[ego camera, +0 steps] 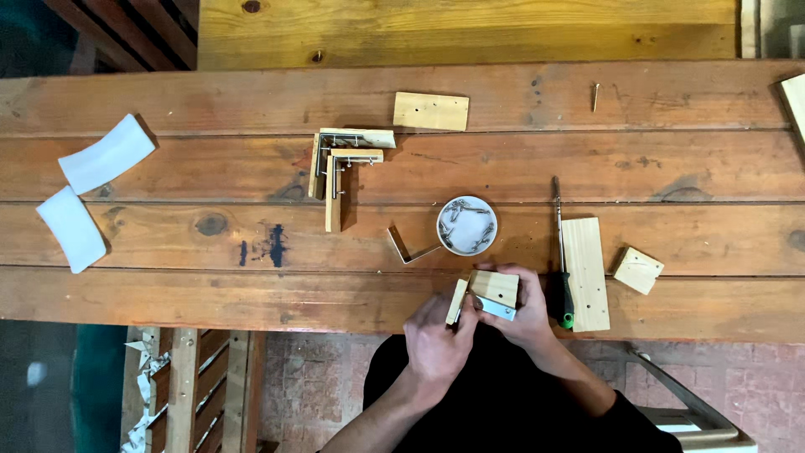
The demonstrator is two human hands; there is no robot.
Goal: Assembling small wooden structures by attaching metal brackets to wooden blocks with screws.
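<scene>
Wood pieces [490, 289] with a metal bracket, both hands' grip closed round them; white dish [467, 225] holds screws.

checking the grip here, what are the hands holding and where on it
Both hands, left and right, hold small wood blocks joined by a metal bracket, gripped at the outer ends.

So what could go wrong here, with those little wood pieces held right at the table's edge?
1. Both hands, left hand and right hand, grip the wood blocks and metal bracket at the table edge; a slipped part would likely drop to the floor.
2. The screwdriver lies close beside the right hand and might get nudged off.
3. The small dish of metal hardware sits just beyond the hands; a bump could scatter its contents.
</scene>
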